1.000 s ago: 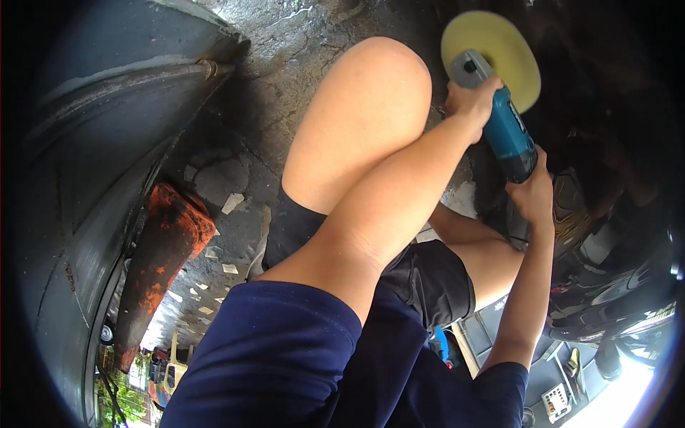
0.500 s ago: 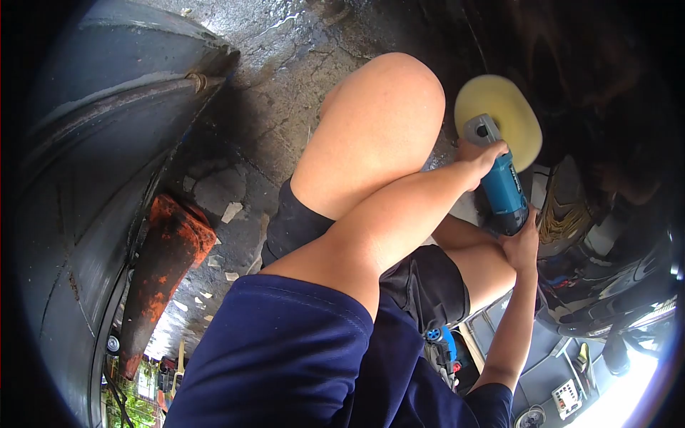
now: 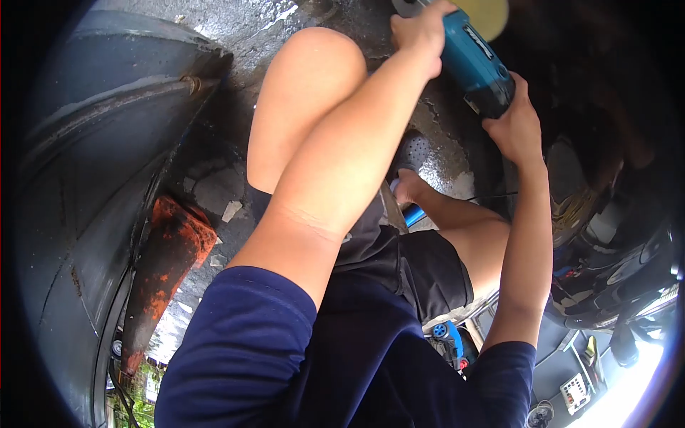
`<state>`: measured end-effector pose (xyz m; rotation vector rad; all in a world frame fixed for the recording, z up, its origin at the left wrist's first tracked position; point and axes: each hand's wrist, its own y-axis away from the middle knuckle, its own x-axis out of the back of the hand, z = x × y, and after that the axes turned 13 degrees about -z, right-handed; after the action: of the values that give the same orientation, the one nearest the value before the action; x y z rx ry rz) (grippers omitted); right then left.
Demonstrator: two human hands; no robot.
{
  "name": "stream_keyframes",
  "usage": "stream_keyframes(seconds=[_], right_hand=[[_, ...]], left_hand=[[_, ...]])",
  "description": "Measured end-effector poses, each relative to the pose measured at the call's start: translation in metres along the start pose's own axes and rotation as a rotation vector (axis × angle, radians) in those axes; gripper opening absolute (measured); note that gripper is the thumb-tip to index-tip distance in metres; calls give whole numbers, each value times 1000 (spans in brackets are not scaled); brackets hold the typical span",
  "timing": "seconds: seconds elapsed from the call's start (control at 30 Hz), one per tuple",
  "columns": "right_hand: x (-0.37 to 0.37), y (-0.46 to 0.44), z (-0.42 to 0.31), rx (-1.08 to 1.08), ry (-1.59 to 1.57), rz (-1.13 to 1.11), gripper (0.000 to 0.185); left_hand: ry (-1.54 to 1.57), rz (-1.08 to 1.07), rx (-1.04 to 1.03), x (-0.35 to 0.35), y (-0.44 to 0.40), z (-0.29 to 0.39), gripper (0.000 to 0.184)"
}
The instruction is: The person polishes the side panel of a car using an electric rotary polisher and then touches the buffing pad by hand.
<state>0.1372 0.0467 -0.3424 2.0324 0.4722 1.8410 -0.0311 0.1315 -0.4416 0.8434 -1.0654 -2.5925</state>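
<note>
Gripping a teal rotary polisher (image 3: 477, 60) beside glossy dark bodywork (image 3: 606, 214)

The polisher slanted across the upper right of the view, out in front of the person, with pale lettering showing on its casing. The left hand (image 3: 422, 34) was curled around the front end, near the yellow pad (image 3: 494, 18), while the right hand (image 3: 519, 127) was wrapped about the black rear. So 2 hands had hold of 1 machine, front and back. The view's top edge cut off part of the pad, and I could not tell whether it touched the bodywork.

The left knee (image 3: 317, 53) was bent up beside the left forearm; past it, the concrete floor (image 3: 246, 32) shone as if wet. A grey clog (image 3: 414, 148), dotted with holes, showed at the end of the folded right leg. Over to the left, a blackened orange traffic cone (image 3: 163, 278) was just beside a dark panel (image 3: 93, 164). Near the right sleeve (image 3: 503, 378) was a blue object (image 3: 453, 342), too small for me to name.
</note>
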Motion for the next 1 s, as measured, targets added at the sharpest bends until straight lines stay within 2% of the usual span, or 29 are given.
stream_keyframes(seconds=[0.03, 0.07, 0.13, 0.23, 0.33, 0.4, 0.5, 0.6, 0.67, 0.8, 1.0], right_hand=[[-1, -4, -3, -6, 4, -14, 86], [-1, -7, -5, -11, 7, -26, 86], [-8, -7, 1, -18, 8, -35, 87], [-34, -5, 25, -16, -63, -65, 91], [-54, -2, 40, -42, -156, -116, 93], [-65, -5, 43, -80, -196, -139, 93], [-84, -20, 48, 20, -285, -90, 96], [-94, -40, 34, 20, -399, -168, 99], [-99, -49, 23, 29, -517, -192, 99], [-109, -57, 19, 17, -486, -191, 105], [-105, -43, 22, 37, -576, -172, 101]], left_hand=[[-31, 34, -17, 2, 0, 4, 115], [-22, -43, -13, 8, 4, 7, 118], [96, 22, -18, 8, 4, -6, 107], [-21, 23, 69, 6, 11, -18, 111], [-81, 101, -32, -1, -19, -58, 106], [-153, 126, -32, -1, -4, -48, 110], [-282, 123, -31, 2, 0, -35, 116], [-358, 190, -141, 5, -2, -18, 120], [-378, 227, -165, 5, -2, -7, 106], [-463, 237, -157, 8, -11, -4, 108], [-460, 188, -213, 11, -2, -8, 102]])
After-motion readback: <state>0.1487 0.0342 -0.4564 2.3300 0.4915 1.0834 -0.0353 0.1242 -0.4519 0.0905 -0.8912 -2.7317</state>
